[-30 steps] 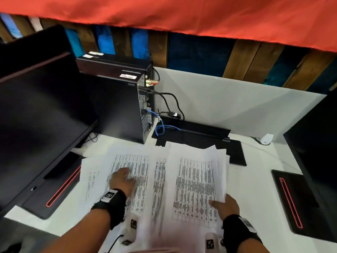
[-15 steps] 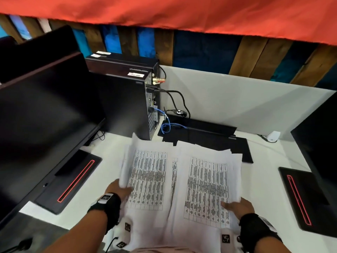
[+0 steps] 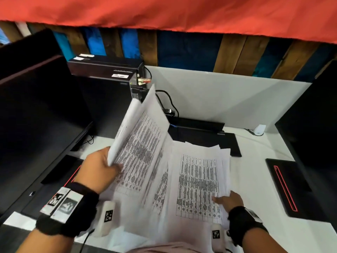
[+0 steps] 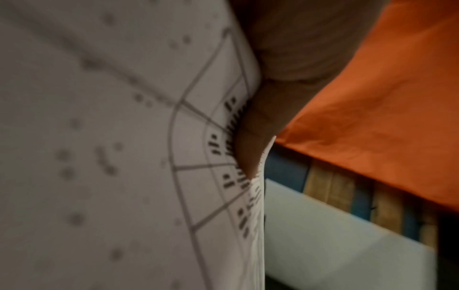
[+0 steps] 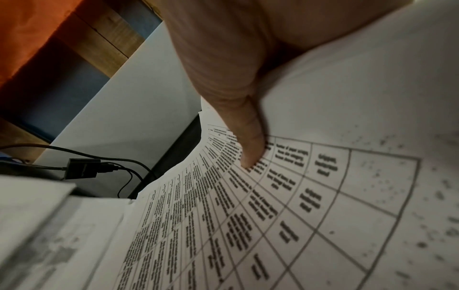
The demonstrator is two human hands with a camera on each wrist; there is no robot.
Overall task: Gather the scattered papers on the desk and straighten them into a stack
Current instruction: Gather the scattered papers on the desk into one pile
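White printed sheets with black tables cover the near middle of the desk (image 3: 255, 161). My left hand (image 3: 102, 168) grips the left bunch of papers (image 3: 140, 143) by its left edge, thumb on top, and tilts it up steeply towards the right. In the left wrist view the thumb (image 4: 258, 125) presses on the lifted papers (image 4: 124, 157). The right pile of papers (image 3: 198, 183) lies flat and fanned. My right hand (image 3: 228, 199) holds its right edge, thumb on top of the printed table. The right wrist view shows that thumb (image 5: 248, 137) on the top sheet (image 5: 298, 196); the fingers are hidden beneath.
A black monitor (image 3: 36, 121) stands at the left, its base (image 3: 60, 179) beside the papers. A black computer tower (image 3: 105, 88) with cables (image 3: 167, 101) is behind. A black keyboard (image 3: 204, 134) lies behind the papers. Another monitor (image 3: 313, 125) and base (image 3: 288, 185) stand right.
My left hand has gathered the left sheets and lifted them from flat on the desk to a steep tilt, swinging them towards the right pile. My right hand stayed at the right pile's edge.
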